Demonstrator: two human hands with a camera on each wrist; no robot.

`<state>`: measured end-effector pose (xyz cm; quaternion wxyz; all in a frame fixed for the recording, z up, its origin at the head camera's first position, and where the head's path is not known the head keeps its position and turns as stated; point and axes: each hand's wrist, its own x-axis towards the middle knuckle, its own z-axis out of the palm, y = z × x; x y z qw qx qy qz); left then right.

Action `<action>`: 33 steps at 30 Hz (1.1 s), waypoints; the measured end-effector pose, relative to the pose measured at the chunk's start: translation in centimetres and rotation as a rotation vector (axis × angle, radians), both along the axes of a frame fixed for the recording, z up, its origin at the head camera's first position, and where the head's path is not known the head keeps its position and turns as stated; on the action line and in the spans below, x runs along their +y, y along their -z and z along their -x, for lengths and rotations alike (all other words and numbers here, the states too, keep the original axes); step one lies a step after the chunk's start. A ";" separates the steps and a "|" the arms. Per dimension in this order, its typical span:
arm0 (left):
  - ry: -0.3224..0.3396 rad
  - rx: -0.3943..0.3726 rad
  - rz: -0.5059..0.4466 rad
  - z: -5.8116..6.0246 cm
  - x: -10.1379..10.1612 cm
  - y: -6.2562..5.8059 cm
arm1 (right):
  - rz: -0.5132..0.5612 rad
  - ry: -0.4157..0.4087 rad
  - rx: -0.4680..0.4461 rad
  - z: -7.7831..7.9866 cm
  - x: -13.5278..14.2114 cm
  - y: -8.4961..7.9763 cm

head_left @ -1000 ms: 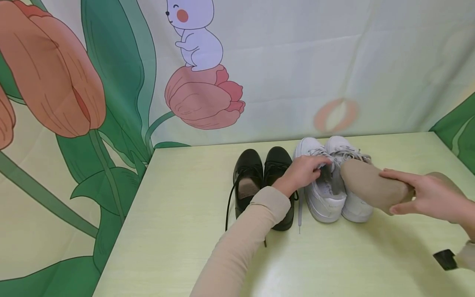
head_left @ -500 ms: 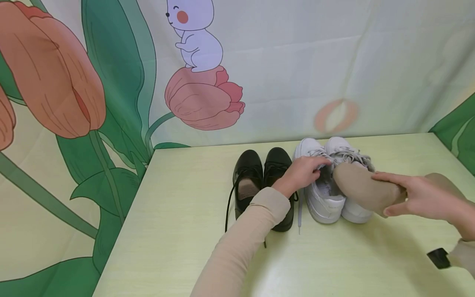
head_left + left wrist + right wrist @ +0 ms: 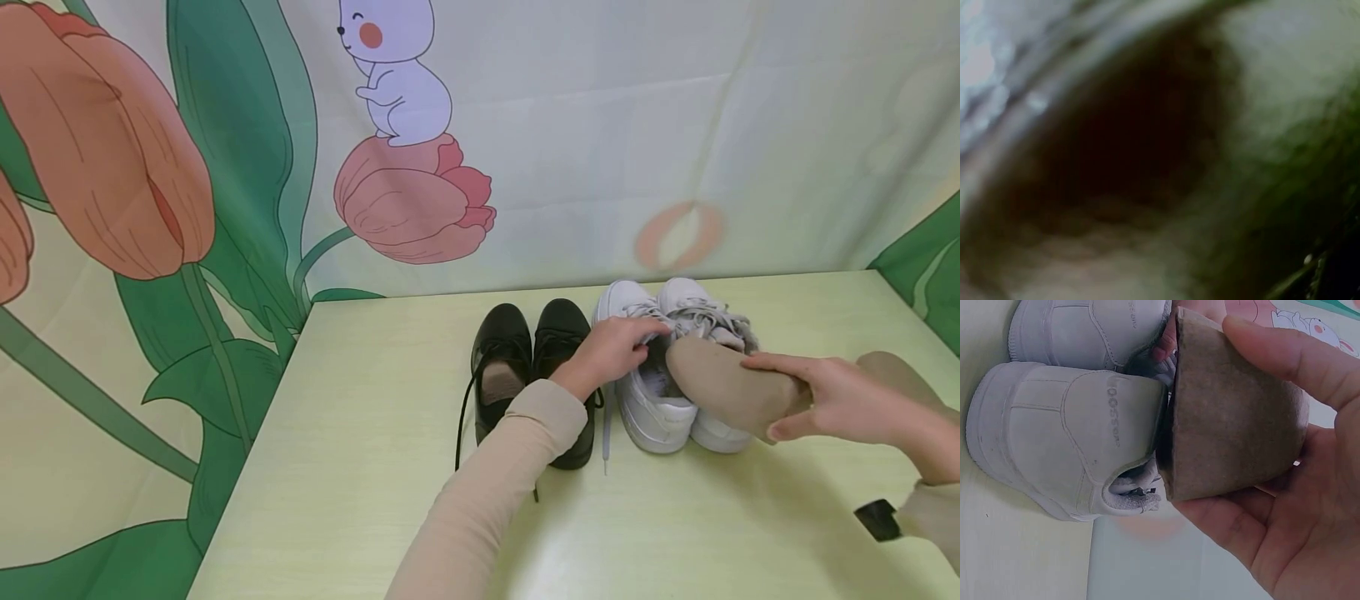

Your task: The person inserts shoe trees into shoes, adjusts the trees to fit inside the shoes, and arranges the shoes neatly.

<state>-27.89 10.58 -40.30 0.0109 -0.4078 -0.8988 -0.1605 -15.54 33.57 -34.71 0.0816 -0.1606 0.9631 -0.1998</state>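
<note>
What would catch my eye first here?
Probably the big orange tulip at the left of the backdrop, and the white cartoon animal near its top. Next, at right, the right hand holds a rounded brown form close by the white shoes, which the left hand touches. Black shoes stand just left of them.

L sleeve (image 3: 467, 508), approx. 6 o'clock, head view: long, beige, creased, w/ wide cuff (image 3: 553, 410). R sleeve (image 3: 933, 518), approx. 4 o'clock: beige, blk. angular piece (image 3: 879, 520) at its 9 o'clock edge.
</note>
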 end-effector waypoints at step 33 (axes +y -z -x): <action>-0.002 -0.066 0.003 0.3 -0.1 -0.1 | -0.029 -0.108 -0.062 2.1 -1.8 -1.2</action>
